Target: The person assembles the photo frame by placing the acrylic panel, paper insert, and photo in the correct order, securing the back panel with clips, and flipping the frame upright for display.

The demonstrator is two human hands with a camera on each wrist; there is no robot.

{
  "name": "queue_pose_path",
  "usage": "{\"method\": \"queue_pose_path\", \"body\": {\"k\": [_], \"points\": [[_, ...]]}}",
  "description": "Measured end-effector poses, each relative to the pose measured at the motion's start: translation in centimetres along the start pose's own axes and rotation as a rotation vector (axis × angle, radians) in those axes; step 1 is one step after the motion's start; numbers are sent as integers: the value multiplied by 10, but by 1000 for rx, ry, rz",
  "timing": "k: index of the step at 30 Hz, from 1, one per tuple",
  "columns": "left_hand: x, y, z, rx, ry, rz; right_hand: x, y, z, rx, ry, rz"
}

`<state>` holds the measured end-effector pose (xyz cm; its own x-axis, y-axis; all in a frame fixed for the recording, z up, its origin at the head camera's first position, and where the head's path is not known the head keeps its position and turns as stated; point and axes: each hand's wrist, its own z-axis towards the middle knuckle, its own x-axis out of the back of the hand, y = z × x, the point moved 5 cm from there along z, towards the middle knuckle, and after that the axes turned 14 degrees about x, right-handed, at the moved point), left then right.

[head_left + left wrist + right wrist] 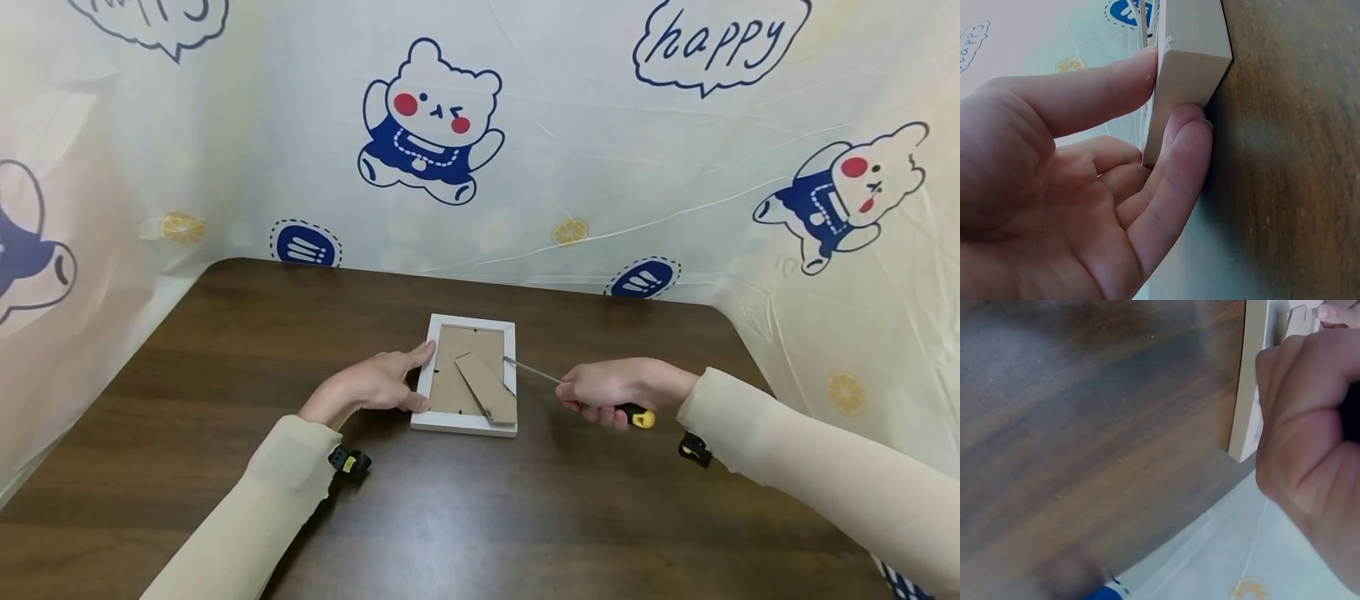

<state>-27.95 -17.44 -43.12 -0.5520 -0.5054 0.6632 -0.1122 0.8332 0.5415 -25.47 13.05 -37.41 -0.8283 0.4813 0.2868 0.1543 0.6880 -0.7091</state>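
Observation:
A white picture frame (509, 342) lies face down on the table. Its brown backing board (457, 342) shows, with a slanted cardboard stand (489, 390) on it. My left hand (375, 382) holds the frame's left side; in the left wrist view the thumb presses the frame's edge (1188, 75) and the fingers touch its side. My right hand (611, 385) grips a screwdriver (532, 369) with a yellow and black handle. Its thin metal shaft points left, and the tip is at the backing's right edge. In the right wrist view the hand hides the screwdriver.
The dark wooden table (225, 358) extends around the frame on all sides. Behind it and at both sides hangs a pale printed sheet (570, 150) with bears and lettering. Each wrist wears a small black device.

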Motion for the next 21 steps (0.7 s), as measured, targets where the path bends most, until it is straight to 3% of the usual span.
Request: {"method": "queue_pose_path", "body": {"k": [4, 11, 21], "points": [[1, 0, -1, -8, 8, 3, -1, -6, 0, 14, 28, -185], [1, 1, -1, -30, -1, 4, -6, -20, 5, 44, 0, -684], [0, 0, -2, -19, -2, -4, -17, -31, 10, 45, 34, -1016]]}}
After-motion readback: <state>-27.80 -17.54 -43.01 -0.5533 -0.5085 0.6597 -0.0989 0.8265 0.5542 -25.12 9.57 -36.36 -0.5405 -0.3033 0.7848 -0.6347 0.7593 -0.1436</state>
